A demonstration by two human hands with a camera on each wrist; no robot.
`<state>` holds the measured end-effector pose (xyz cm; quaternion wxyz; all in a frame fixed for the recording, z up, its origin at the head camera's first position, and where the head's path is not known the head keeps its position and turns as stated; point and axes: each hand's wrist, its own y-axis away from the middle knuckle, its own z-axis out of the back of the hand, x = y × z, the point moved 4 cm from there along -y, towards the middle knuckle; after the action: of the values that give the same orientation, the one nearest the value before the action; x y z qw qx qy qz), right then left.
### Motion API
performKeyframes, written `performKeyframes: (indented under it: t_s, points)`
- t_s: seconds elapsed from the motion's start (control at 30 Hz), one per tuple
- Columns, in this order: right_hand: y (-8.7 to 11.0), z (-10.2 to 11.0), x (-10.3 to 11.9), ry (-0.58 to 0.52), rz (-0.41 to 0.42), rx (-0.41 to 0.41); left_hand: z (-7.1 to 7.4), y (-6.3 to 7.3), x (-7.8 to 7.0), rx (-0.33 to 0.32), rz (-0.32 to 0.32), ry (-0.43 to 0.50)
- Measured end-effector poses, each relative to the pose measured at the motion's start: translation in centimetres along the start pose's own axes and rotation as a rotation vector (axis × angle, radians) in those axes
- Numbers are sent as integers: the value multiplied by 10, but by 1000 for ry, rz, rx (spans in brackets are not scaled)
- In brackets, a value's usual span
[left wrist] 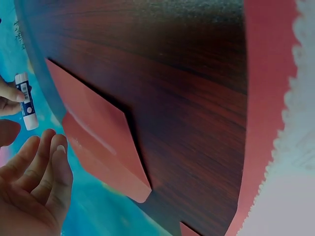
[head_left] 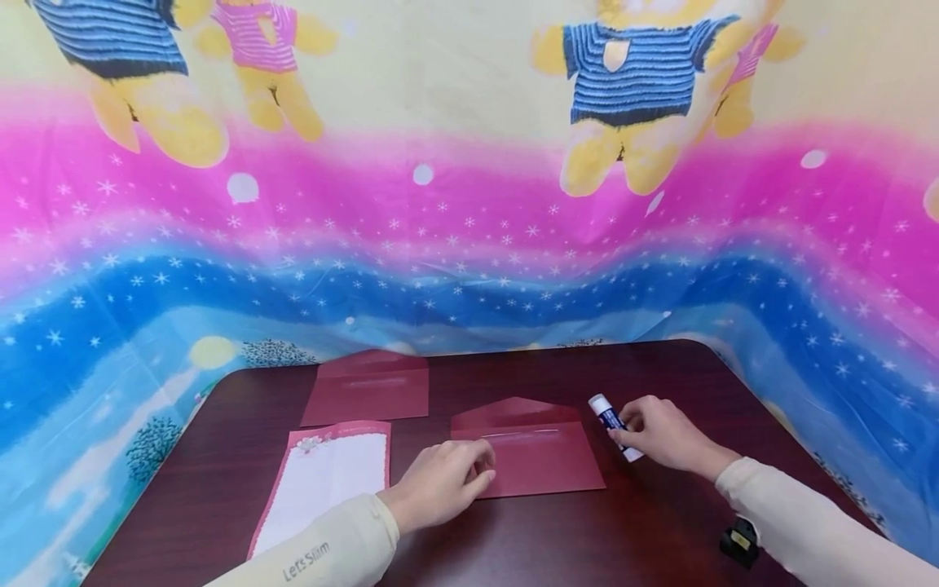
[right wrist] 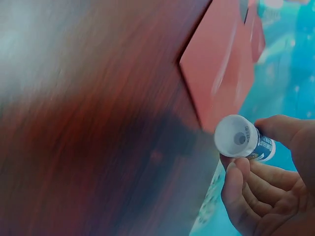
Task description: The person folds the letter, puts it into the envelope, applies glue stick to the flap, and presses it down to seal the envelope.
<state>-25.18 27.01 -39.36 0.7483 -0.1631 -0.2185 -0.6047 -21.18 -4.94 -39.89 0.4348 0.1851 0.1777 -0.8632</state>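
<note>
My right hand (head_left: 669, 434) pinches a capped glue stick (head_left: 610, 417) between thumb and fingers, tilted above the table to the right of a red envelope (head_left: 546, 463). In the right wrist view the round white base of the glue stick (right wrist: 235, 137) faces the camera. The envelope lies with its flap unfolded away from me, and a shiny strip runs just below the fold. Over the envelope's left front part, my left hand (head_left: 438, 485) has loosely bent fingers and holds nothing. Its relaxed fingers (left wrist: 30, 169) show in the left wrist view.
A second red envelope (head_left: 370, 401), flap also unfolded, lies at the back left of the dark wooden table (head_left: 513, 546). In front of it is a red-bordered white letter sheet (head_left: 333, 473), partly under the left sleeve. A small black object (head_left: 739, 541) is by the right sleeve.
</note>
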Motion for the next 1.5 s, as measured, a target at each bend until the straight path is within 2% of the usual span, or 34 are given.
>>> performKeyframes:
  t_s: [0.37, 0.57, 0.83, 1.03, 1.27, 1.5]
  points:
    - [-10, 18, -55, 25, -57, -4, -6, 0, -1, 13, -5, -16]
    - [-12, 24, -75, 61, -92, -12, -8, 0, -2, 4, -13, -33]
    - [-13, 27, -92, 113, -123, 2, -11, 0, -2, 20, -5, -20]
    - [-14, 29, -104, 144, -184, 18, -11, 0, -2, 22, -14, -24]
    - [-12, 29, -104, 139, -198, 31, -11, -1, -2, 20, -15, -28]
    - [-12, 30, -105, 180, -236, 55, -12, -2, -3, 21, -21, -33]
